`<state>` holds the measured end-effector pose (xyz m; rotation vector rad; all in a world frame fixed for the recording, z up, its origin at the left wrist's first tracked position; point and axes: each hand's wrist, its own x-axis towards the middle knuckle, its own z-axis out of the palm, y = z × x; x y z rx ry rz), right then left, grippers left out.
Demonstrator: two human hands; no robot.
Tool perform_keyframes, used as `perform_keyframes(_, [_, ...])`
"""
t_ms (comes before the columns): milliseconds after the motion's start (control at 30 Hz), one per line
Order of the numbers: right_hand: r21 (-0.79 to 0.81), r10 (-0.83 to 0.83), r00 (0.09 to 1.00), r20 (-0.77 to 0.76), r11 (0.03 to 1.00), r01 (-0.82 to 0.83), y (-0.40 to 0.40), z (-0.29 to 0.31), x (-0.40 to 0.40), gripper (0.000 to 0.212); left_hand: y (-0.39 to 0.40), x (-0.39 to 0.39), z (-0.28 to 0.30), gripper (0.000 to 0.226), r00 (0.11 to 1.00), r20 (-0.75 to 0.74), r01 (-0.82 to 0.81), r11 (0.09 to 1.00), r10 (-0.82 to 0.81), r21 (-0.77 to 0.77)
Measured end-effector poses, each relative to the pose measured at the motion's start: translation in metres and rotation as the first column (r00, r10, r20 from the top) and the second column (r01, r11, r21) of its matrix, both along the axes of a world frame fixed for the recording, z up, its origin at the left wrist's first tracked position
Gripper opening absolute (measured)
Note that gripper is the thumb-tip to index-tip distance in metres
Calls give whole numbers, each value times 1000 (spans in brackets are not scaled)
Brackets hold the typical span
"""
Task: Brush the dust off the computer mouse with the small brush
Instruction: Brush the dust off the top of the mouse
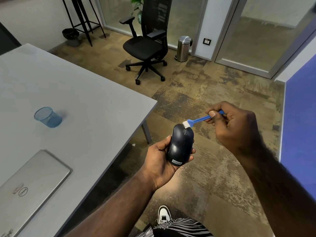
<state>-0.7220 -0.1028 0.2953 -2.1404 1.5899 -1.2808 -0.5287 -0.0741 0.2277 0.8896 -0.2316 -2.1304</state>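
Note:
My left hand [158, 160] grips a dark navy computer mouse [180, 144] from below, off the table's right edge, with its front end pointing away from me. A small brush [198, 120] with a blue handle and white bristles is pinched in my right hand [234, 127], thumb on top of the handle. The bristles touch the front tip of the mouse, close to the scroll wheel. The fingers of my left hand wrap round the mouse's sides, and its underside is hidden.
A grey table [77, 100] lies to the left with a closed silver laptop [29, 183] and a blue mesh cup [47, 117] on it. Farther off stand a black office chair [147, 47] and a steel bin [183, 48]. A blue partition [299, 117] rises at the right.

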Motion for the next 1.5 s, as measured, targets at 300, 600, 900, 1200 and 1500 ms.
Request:
perform_keyframes(300, [117,362,912,-194,931,-345,28,2,24,16,0,0,-3,45,998,14,-58,998,58,7])
perform_keyframes(600, [-27,252,947,-198,964,-263,33,-3,18,15,-5,4,-2,49,995,-24,-91,995,92,34])
perform_keyframes(900, [-136,57,986,-154,988,-78,38,-9,0,14,-7,8,-8,53,966,-226,-100,988,124,114])
perform_keyframes(1200, [-147,80,988,-130,984,-99,38,-14,-5,18,-8,7,-12,49,950,-279,-107,986,138,125])
perform_keyframes(1500, [-152,3,998,-65,988,-12,30,-10,-2,16,-6,7,-4,53,959,-267,-68,992,94,107])
